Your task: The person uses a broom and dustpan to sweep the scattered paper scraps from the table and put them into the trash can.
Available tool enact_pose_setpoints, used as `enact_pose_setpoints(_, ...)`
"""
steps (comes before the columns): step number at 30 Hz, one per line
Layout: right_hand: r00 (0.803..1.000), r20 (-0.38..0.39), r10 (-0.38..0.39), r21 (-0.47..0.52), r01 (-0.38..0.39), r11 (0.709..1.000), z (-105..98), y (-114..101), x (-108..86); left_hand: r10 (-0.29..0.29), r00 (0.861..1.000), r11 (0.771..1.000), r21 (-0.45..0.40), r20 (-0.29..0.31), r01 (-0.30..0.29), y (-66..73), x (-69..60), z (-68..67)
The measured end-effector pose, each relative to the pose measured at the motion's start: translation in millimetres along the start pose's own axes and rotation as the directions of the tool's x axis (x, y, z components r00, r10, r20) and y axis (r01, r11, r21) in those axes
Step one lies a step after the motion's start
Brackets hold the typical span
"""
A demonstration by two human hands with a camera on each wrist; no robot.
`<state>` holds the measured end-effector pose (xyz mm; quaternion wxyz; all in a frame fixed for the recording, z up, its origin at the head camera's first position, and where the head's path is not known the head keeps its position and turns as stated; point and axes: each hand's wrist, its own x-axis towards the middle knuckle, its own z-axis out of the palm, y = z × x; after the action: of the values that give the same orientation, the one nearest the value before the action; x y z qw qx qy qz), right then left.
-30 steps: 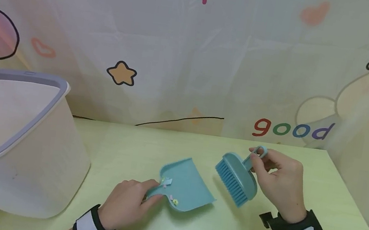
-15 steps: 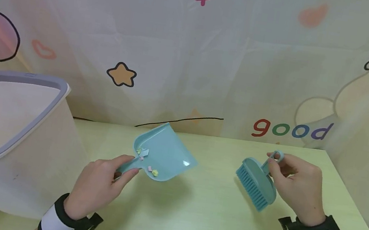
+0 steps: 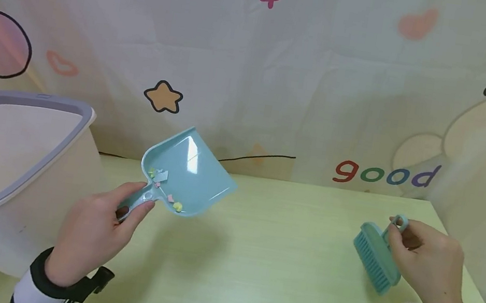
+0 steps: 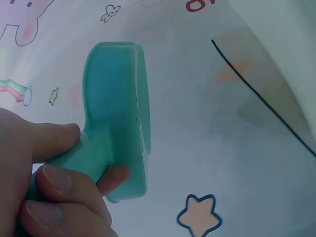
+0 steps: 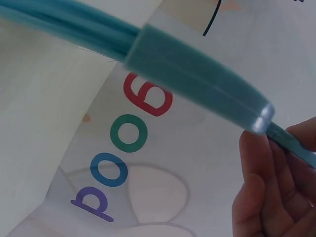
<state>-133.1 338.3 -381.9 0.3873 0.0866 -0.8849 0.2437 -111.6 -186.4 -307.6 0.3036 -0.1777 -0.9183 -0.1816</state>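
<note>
My left hand (image 3: 94, 234) grips the short handle of a light blue dustpan (image 3: 188, 169), held up above the table with its wide edge toward the right. Bits of pink, yellow and pale blue scrap (image 3: 161, 176) lie in the pan near the handle. In the left wrist view the dustpan (image 4: 116, 118) shows from its side, fingers curled round the handle. On the right, my right hand (image 3: 433, 264) pinches the looped handle of a small teal brush (image 3: 378, 258), bristles pointing down and left. The right wrist view has the brush (image 5: 197, 79) close up, its handle between thumb and fingers.
A white bin (image 3: 44, 185) with a grey-lilac rim stands at the left; its inside is pale. The light yellow-green table (image 3: 263, 270) spreads beneath both hands. Behind it hangs a printed curtain (image 3: 281, 84), and another wall closes off the right.
My left hand has lifted the dustpan with the scraps off the table and moved it left, toward the bin. My right hand has carried the brush farther right.
</note>
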Motion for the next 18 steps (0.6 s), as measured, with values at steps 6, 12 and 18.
enact_pose_setpoints(6, 0.999, 0.034, -0.002, -0.025, 0.003, 1.0, 3, 0, 0.6, 0.034, 0.99, 0.999, 0.043, -0.137, -0.028, -1.8, 1.9, -26.3)
enact_pose_setpoints(12, 0.999, 0.047, -0.008, -0.04, 0.01, 0.999, 9, -5, 0.9, 0.055, 0.962, 0.994, 0.104, -0.267, -0.027, -5.3, 6.2, -63.3)
enact_pose_setpoints(18, 0.998, 0.064, 0.01, -0.039, -0.008, 0.999, 11, -9, -0.2, -0.087, 0.944, 0.991, 0.065, -0.319, 0.113, -12.5, 6.3, -93.4)
